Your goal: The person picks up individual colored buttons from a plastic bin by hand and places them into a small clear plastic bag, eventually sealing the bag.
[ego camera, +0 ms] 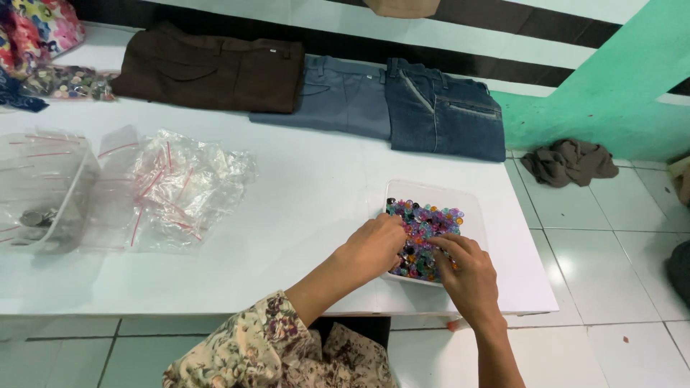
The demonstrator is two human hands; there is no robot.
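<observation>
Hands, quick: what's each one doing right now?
Left hand: fingers curled into the colourful beads; a grasp cannot be told.
Right hand: fingers in the beads; cannot be told.

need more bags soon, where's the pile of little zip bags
In the head view, the pile of clear zip bags lies on the white table, left of the bead tray, beside a clear bin.

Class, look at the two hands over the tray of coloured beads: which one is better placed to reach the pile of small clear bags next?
Probably the left hand: it lies on the tray's left edge, nearer the clear bags; the right hand is farther.
</observation>
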